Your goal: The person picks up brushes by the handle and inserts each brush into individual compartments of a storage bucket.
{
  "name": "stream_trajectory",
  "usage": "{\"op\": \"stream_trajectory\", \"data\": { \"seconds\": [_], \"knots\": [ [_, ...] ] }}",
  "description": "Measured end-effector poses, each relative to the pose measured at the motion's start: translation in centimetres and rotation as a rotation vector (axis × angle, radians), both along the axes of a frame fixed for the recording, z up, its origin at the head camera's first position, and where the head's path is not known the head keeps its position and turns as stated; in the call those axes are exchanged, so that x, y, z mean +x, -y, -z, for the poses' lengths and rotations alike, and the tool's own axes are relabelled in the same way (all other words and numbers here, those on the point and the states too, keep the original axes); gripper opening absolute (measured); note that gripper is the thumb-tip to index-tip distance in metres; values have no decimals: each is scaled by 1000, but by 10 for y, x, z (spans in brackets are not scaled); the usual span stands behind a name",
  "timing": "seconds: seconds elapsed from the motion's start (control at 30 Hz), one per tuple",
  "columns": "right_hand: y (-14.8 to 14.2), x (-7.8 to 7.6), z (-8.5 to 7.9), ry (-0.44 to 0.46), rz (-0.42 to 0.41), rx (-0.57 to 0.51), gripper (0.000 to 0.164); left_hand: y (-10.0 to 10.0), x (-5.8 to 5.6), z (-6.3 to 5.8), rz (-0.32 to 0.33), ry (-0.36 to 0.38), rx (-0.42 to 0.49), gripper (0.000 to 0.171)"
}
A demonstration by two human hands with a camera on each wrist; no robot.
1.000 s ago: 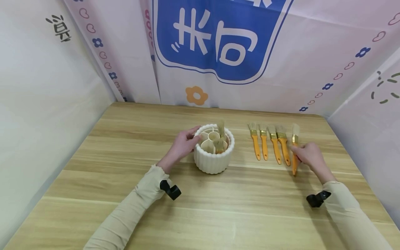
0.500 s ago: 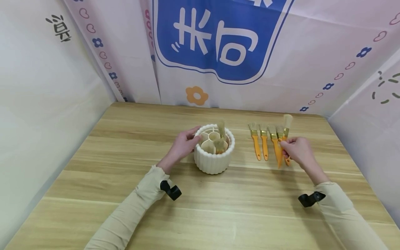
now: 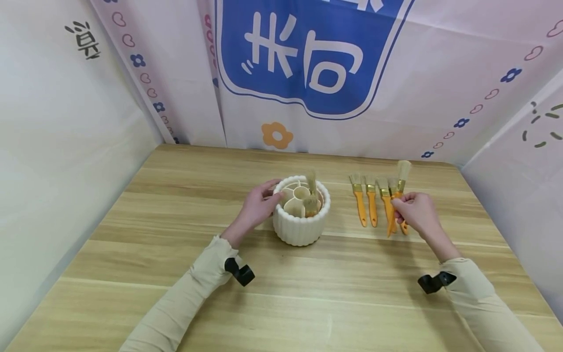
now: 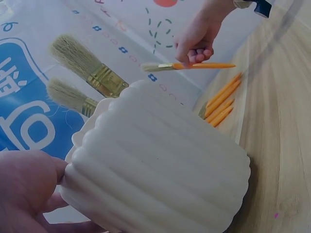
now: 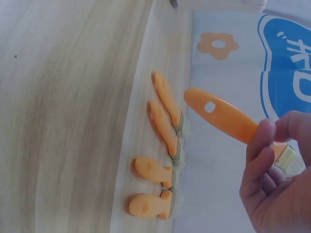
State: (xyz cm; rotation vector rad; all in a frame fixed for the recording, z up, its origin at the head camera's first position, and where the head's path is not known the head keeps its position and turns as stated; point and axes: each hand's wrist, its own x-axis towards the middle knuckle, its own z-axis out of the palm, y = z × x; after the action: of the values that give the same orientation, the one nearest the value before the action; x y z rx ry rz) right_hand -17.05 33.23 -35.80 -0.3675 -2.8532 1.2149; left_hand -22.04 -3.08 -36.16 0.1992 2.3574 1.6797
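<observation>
A white ribbed brush holder [image 3: 299,232] with inner compartments stands mid-table. My left hand [image 3: 258,205] grips its left side, thumb at the rim. Two brushes stand in it bristles up: a wide paintbrush [image 4: 106,80] and a narrower one [image 4: 73,97], handles hidden inside. My right hand [image 3: 419,211] pinches an orange-handled paintbrush [image 5: 226,116] between thumb and fingers. Held above the table, this brush tilts with bristles up and overlaps the lying brushes in the head view. Its handle end, with a hanging hole, points away from the palm in the right wrist view.
Several orange-handled paintbrushes [image 3: 359,208] lie in a row on the wooden table [image 3: 281,303], right of the holder, bristles toward the back. A printed cloth [image 3: 374,132] hangs along the back edge, with white cloth walls at both sides.
My right hand has lifted the rightmost brush and carried it left over the others, slowing in the last half second. My left hand stays at the holder.
</observation>
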Motion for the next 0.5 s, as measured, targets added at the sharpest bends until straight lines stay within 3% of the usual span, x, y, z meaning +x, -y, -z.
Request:
{"op": "stream_trajectory", "data": {
  "seconds": [0.23,0.5],
  "knots": [
    [0,0,1,-1,11,-9,26,-1,4,1,-30,8,40,42],
    [1,0,2,6,10,-22,25,-1,11,2,-22,23,96,42]
  ]
}}
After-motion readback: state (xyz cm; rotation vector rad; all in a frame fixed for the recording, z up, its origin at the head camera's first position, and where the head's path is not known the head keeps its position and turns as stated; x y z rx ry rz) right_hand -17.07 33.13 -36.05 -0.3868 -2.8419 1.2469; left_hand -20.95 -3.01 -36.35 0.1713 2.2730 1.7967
